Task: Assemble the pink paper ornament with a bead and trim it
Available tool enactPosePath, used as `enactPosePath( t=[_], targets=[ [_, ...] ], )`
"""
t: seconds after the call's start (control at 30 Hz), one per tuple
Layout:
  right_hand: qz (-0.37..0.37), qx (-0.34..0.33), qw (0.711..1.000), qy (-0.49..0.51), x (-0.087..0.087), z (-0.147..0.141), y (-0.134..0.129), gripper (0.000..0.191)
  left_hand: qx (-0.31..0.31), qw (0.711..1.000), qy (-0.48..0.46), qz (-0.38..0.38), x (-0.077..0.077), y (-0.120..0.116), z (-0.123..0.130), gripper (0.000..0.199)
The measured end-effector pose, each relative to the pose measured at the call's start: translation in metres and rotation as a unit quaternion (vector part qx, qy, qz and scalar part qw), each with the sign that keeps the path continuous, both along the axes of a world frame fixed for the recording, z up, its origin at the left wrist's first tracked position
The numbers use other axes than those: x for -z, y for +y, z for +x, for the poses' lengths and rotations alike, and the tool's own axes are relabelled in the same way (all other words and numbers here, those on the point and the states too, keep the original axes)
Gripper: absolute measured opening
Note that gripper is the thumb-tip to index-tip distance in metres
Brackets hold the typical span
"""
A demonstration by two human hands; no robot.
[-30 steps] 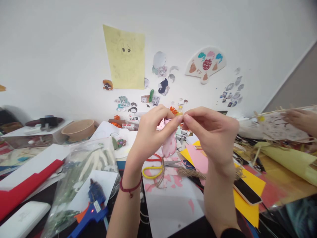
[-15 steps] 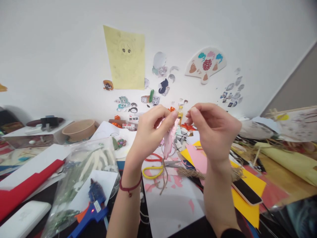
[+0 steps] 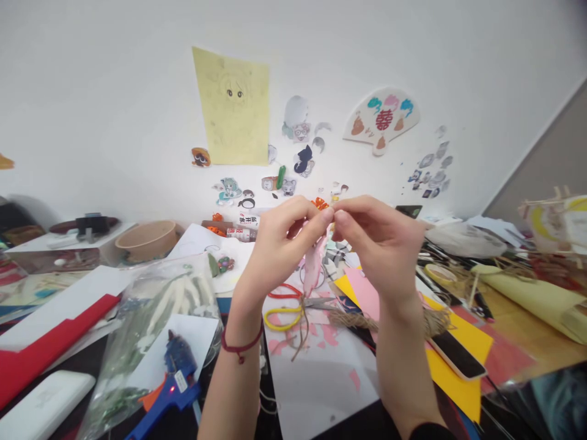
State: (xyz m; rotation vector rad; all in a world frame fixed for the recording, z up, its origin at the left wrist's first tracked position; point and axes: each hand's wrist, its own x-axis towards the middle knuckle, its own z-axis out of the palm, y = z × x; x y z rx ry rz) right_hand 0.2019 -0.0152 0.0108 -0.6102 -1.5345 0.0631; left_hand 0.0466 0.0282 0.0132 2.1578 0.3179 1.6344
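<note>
Head view shows the pink piece [image 3: 313, 272] hanging from the left hand [image 3: 287, 244], fingers clamped on it, probably light, limp, tearable, best pinched near its top; whether the right hand [image 3: 385, 244] grips, I cannot tell.

Left hand [image 3: 288, 241]: holds pink piece [image 3: 313, 269]
Right hand [image 3: 378, 244]: pinched, beside left
Scissors [image 3: 316, 302]: below hands
Fan [image 3: 382, 120]: on wall [image 3: 137, 91]

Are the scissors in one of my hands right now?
No, the scissors with red and yellow handles lie below the left hand and right hand, touching neither.
</note>
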Motion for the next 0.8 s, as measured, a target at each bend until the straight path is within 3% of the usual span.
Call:
enactPosePath(
  t=[0.53, 0.8],
  targets=[
    [0.037, 0.032, 0.999, 0.016, -0.0026, -0.0017, -0.0044, 0.010, -0.005, 1.000, 0.025, 0.004, -0.0004, -0.0005, -0.0003, 0.041],
    [0.013, -0.029, 0.999, 0.021, -0.0042, -0.0029, -0.0052, 0.007, -0.009, 1.000, 0.029, -0.003, -0.0008, -0.0011, -0.0023, 0.043]
  ],
)
